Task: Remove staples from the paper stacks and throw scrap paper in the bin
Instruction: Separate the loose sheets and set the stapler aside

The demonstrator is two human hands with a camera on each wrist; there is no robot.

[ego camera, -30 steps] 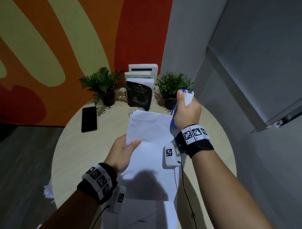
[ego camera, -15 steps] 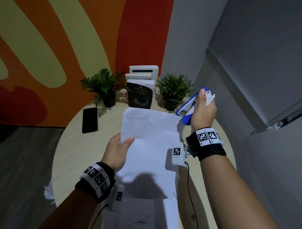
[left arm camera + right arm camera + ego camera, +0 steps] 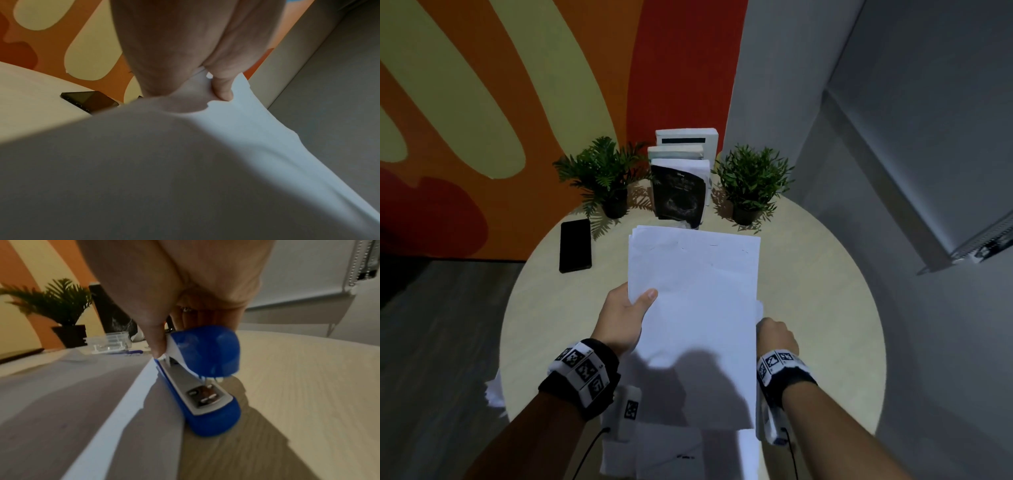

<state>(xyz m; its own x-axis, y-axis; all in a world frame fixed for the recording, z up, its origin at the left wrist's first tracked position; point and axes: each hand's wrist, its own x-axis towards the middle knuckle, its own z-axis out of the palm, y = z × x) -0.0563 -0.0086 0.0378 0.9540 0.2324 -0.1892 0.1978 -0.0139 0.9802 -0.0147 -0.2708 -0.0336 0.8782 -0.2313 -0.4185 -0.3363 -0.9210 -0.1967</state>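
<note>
A white paper stack (image 3: 695,308) is lifted above the round table, and my left hand (image 3: 625,318) pinches its left edge with the thumb on top. In the left wrist view the thumb (image 3: 223,87) presses the paper stack (image 3: 185,162) against the fingers beneath. My right hand (image 3: 775,337) sits low at the stack's right edge, fingers hidden in the head view. The right wrist view shows my right hand (image 3: 174,337) gripping a blue and white stapler (image 3: 205,378) whose base touches the table beside the papers (image 3: 82,394).
The round beige table (image 3: 825,308) carries a black phone (image 3: 575,245), two potted plants (image 3: 602,178) (image 3: 751,185), and upright books (image 3: 681,192) at the back. A clear plastic box (image 3: 109,342) and a blue pen (image 3: 131,352) lie behind the papers. More sheets (image 3: 674,452) lie near me.
My right hand has come down with the stapler from beside the stack's top right corner to the table at its right edge. My left hand still holds the stack.
</note>
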